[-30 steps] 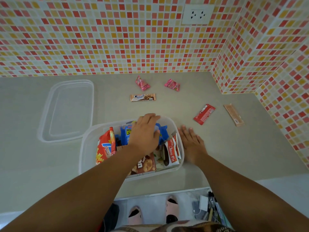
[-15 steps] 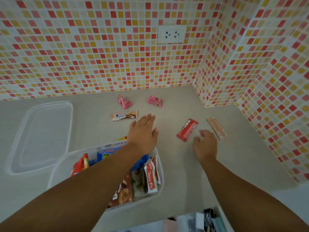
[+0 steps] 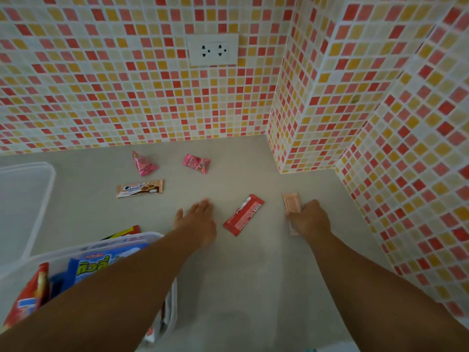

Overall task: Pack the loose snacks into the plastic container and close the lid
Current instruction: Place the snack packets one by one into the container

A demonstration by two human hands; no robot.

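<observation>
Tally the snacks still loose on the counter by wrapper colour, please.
Pink candy packets: 2
Brown cookie bar: 1
Red bar: 1
Peach packet, under the right hand: 1
Total: 5

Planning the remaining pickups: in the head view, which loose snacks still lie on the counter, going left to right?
Brown cookie bar → pink triangular candy pack → pink candy pack → red wafer bar → peach sachet, which the right hand is gripping.
</observation>
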